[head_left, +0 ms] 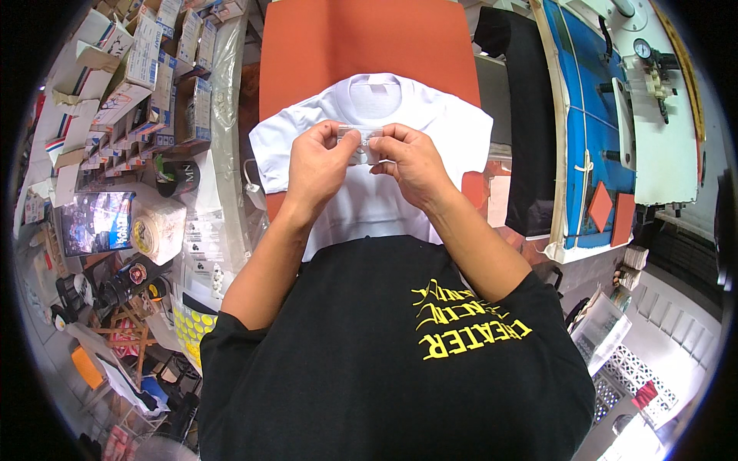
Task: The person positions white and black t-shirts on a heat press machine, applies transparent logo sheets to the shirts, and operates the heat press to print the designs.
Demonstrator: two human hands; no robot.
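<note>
Several opened cardboard boxes [157,73] are crowding the upper left of my head view, and a dark, glossy printed packet [98,223] is leaning below them. Farther right, a sheet with yellow dots [194,324] is showing beside the wearer's black sleeve.

Near the middle I am watching the left hand [323,160] pinching the left end of a small clear piece of film [360,146] between thumb and fingers. The film is sitting just below the neckline of a white T-shirt [369,192]; whether it is touching the cloth, I cannot tell. That shirt is lying over an orange-red board [365,34], sleeves spreading to both sides. The right hand [406,160] is gripping the film's right end, thumb and forefinger pressing together on it.

Beyond, a black cloth [529,138] is hanging beside a blue panel [588,131], and a round gauge [642,49] is standing out at the upper right.
</note>
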